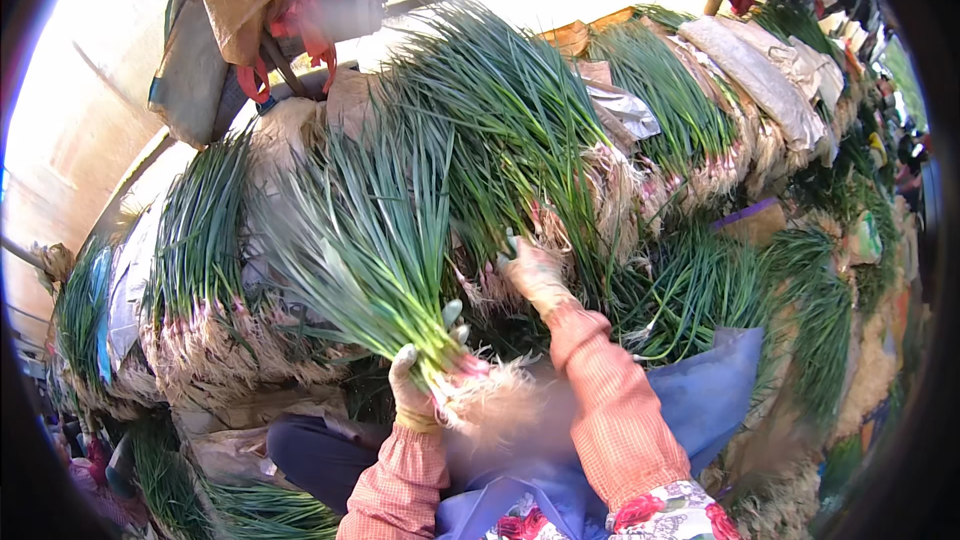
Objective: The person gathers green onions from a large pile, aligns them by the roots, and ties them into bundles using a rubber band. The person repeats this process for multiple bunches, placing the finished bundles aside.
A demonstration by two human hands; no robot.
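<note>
My left hand, in a pale glove, is closed round the lower stems of a bunch of long green allium plants. Their pinkish bulbs and shaggy pale roots hang past the hand, over my lap, and the leaves fan up to the left. My right hand, also gloved, reaches to the root ends of the plants heaped in front of me. Its fingertips are among the stems, and whether they grip any cannot be told.
More bundles lie side by side along a curved raised bank, with sacking between some. Loose green plants lie at right beside a blue plastic apron. Bags and red ties hang on a post at upper left. Other people are at the edges.
</note>
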